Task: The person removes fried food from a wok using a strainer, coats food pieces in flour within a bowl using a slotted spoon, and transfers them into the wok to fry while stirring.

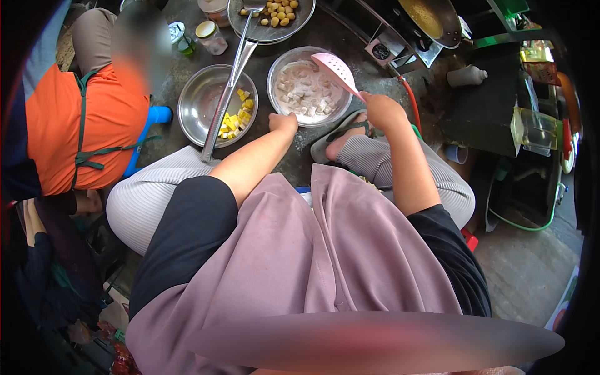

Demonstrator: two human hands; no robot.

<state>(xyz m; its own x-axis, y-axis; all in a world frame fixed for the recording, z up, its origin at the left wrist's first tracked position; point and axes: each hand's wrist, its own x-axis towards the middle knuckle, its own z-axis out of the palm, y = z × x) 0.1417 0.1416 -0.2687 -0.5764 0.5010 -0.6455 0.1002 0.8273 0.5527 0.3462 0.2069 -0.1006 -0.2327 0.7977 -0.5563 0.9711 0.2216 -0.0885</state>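
Note:
My left hand (pixel 284 123) grips the near-left rim of a metal bowl (pixel 269 89) that holds white flour and flour-coated chunks (pixel 311 101). In my right hand (pixel 386 111) is the handle of a pink perforated plastic ladle (pixel 335 69), its head over the bowl's upper right rim. Left of that bowl stands a steel bowl (pixel 192 105) with yellow and white cubes (pixel 236 119) in it. Long metal tongs or a handle (pixel 222 105) lies across this bowl. Farther off, a strainer (pixel 239 28) holds round golden pieces (pixel 280 11).
A person in an orange garment (pixel 93 131) sits close on the left. Beyond the bowls stand a lidded jar (pixel 212 37) and a green drink cup (pixel 186 46). At right are a pan (pixel 433 23), a burner (pixel 380 50), an orange hose (pixel 412 101) and a white bottle (pixel 467 76).

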